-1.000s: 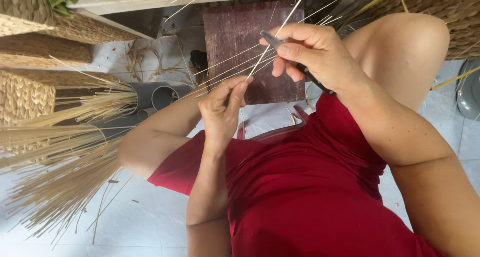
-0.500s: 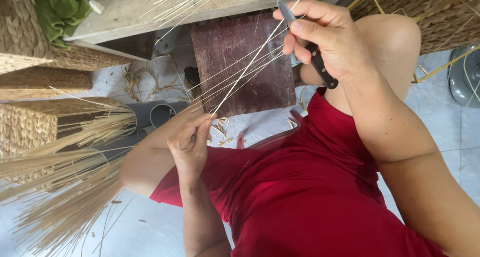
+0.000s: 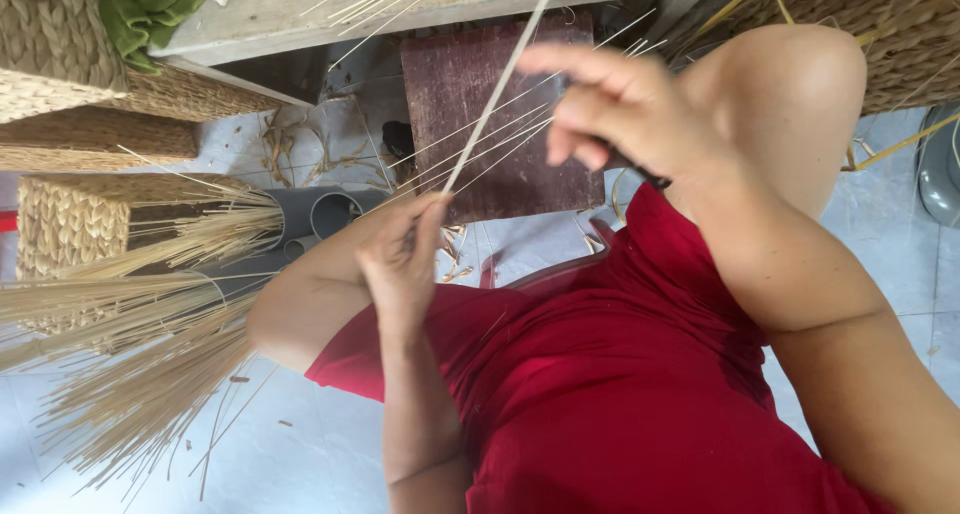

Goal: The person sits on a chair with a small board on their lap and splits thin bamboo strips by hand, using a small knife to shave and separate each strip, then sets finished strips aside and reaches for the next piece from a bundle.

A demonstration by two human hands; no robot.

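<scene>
My left hand [image 3: 405, 259] pinches the lower ends of several thin pale straw strands [image 3: 498, 82] just above my red-clad lap. The strands fan up and to the right; one thicker strand runs up out of the top of the frame. My right hand [image 3: 620, 109], blurred by motion, is higher up against the strands, beside my bare knee [image 3: 790, 84]. It grips a dark-handled knife [image 3: 648, 177]; only the handle's end shows under the palm and the blade is hidden.
A dark red wooden board [image 3: 500, 164] lies behind the strands, under a grey bench [image 3: 300, 14] with a green cloth [image 3: 150, 4]. Grey pipes [image 3: 320, 212] hold straw bundles [image 3: 130, 304] at the left. Woven baskets [image 3: 70, 224] stand left and top right.
My left hand has slid down and left along the strands. My right hand went up with the knife and has come back down slightly, now blurred.
</scene>
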